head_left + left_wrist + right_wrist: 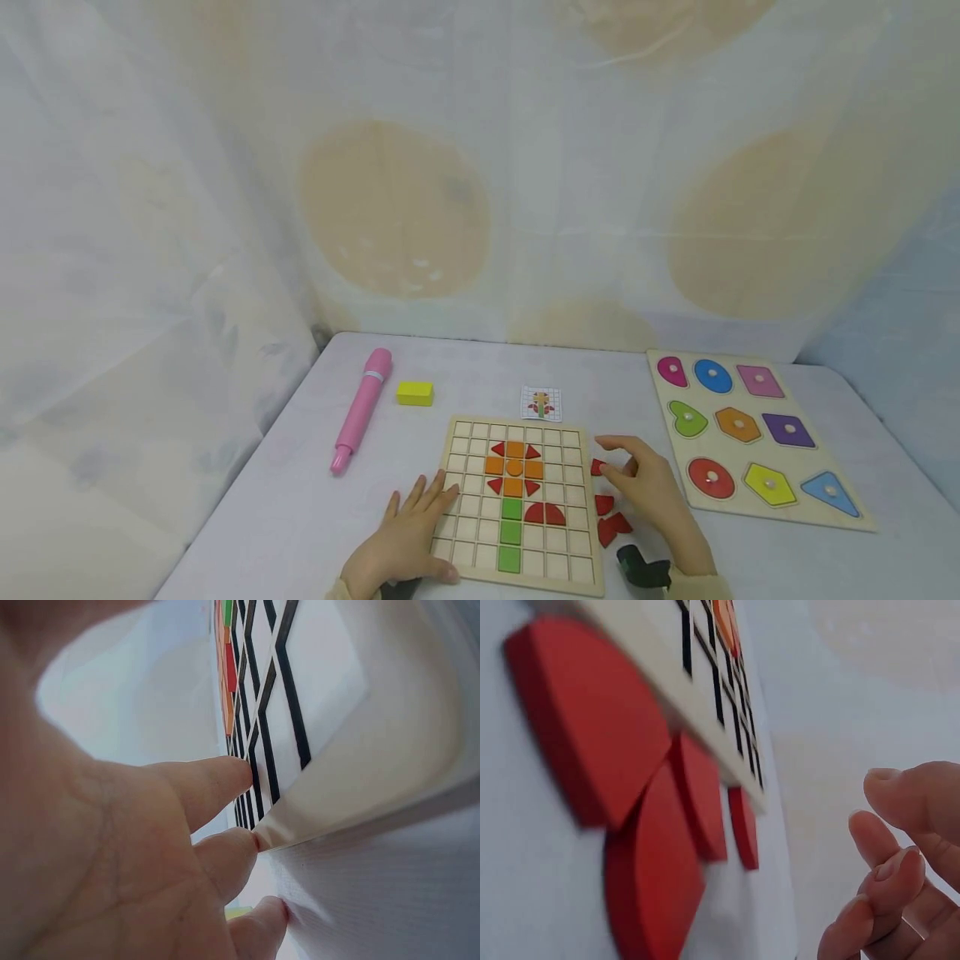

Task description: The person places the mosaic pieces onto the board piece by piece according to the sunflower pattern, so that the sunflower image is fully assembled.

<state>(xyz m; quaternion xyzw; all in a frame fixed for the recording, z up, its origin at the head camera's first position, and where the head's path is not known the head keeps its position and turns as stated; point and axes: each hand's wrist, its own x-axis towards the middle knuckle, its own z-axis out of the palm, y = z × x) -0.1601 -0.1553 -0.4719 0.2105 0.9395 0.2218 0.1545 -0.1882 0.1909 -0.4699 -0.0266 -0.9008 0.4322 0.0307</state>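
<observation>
**Two hands at a grid board with a half-laid flower**

Nearest the camera, the left hand (405, 537) lay flat with its fingers spread and straight, resting on the near left edge of the grid board (570, 560); the left wrist view showed its fingertips (232, 851) touching the board's rim. The right hand (652, 492) hovered just right of the board, fingers relaxed and loosely bent, gripping nothing. Under and beside it, on the tabletop (300, 500), lay the loose red pieces (611, 525), close against the board's right edge, as the right wrist view also showed (652, 847).

On the board itself stood a green stem (512, 533) of three squares, with two red quarter-rounds (545, 514) touching it on the right. Above the stem sat the flower head (513, 468), orange squares around an orange round, with red corners.

Just beyond the board lay a small pattern card (541, 403). To the left, well apart from the board, were a yellow block (415, 393) and a pink pen (363, 410) lying aslant. To the right lay a shape puzzle (750, 508) with nine coloured knobbed pieces in place. A pale curtain (450, 167) hung behind the tabletop.
</observation>
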